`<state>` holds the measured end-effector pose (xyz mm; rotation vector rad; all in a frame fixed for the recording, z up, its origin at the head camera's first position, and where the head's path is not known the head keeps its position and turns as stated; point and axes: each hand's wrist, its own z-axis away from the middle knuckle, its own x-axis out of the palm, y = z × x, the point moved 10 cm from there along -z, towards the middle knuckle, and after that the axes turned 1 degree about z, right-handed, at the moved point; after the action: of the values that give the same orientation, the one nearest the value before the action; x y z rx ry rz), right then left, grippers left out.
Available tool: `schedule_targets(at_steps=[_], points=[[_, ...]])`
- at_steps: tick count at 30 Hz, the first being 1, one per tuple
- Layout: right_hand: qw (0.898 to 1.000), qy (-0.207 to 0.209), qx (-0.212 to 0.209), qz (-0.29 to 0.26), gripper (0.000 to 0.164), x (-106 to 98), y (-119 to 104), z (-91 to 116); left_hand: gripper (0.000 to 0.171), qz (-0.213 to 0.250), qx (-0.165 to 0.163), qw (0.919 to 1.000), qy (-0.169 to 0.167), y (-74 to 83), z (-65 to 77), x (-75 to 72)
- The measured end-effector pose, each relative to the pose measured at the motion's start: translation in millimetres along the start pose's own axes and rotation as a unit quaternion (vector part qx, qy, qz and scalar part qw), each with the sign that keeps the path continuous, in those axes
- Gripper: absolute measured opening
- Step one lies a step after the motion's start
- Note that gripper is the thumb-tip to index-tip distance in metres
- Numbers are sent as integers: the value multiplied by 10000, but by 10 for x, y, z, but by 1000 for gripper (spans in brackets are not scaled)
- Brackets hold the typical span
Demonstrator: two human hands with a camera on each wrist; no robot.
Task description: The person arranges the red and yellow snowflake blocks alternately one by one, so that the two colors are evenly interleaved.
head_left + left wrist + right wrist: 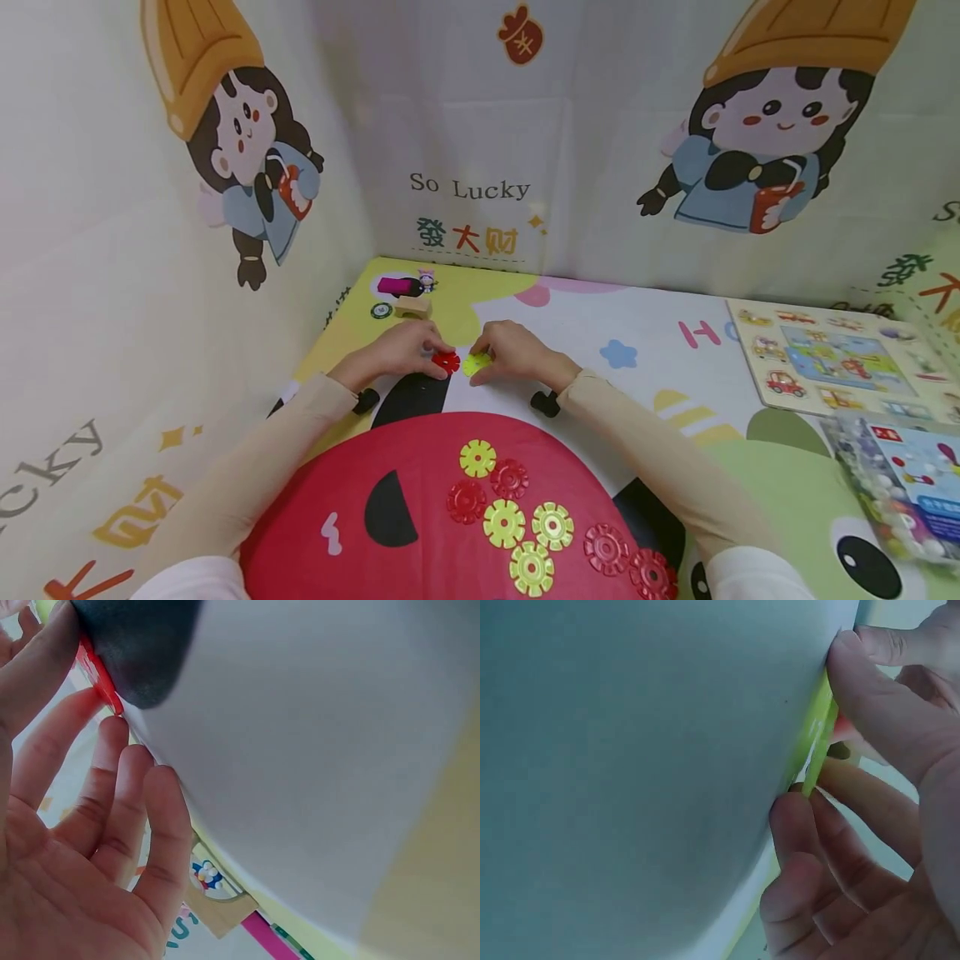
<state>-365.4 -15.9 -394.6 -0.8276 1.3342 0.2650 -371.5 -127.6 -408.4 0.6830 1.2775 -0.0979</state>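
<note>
Near the far side of the table, my left hand (402, 348) pinches a red notched plastic disc (447, 362) between thumb and forefinger. In the left wrist view the red disc (97, 675) is edge-on, with the other fingers (166, 817) spread loosely below it. My right hand (517, 353) pinches a yellow-green notched disc (476, 363), facing the red one across a small gap. Seen from the right wrist, the yellow-green disc (821, 739) stands tilted between thumb and fingers, close over the tabletop. Nearer me, several yellow discs (504, 523) and red discs (607, 549) lie flat.
Behind my left hand are an arched wooden block (412, 307), a round dark token (382, 310) and a magenta piece (393, 285). On the right lie a picture puzzle board (772, 377) and a clear bag of beads (885, 492). Printed cloth walls (600, 217) border the table.
</note>
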Motion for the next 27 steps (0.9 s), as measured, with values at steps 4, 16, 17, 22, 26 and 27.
schedule_targets(at_steps=[4,16,17,22,26,27], points=[[9998,77,-15,-173,46,5,3,-14,50,8,-70,10000,-20,-4,-14,-7],[9999,-55,-78,-127,47,49,11,-1,50,452,-103,9988,-144,-35,-26,7],[9999,-59,-74,-98,48,50,10,3,50,493,-115,9986,-144,-43,-29,10],[9998,-68,-209,-24,53,10,-49,92,50,534,-190,9983,-115,-59,-49,15],[9993,-95,-361,65,56,-44,-143,340,55,270,-225,9993,-131,-23,-44,9],[9989,-99,-447,88,56,-45,-175,425,58,140,-214,9996,-119,-3,-36,3]])
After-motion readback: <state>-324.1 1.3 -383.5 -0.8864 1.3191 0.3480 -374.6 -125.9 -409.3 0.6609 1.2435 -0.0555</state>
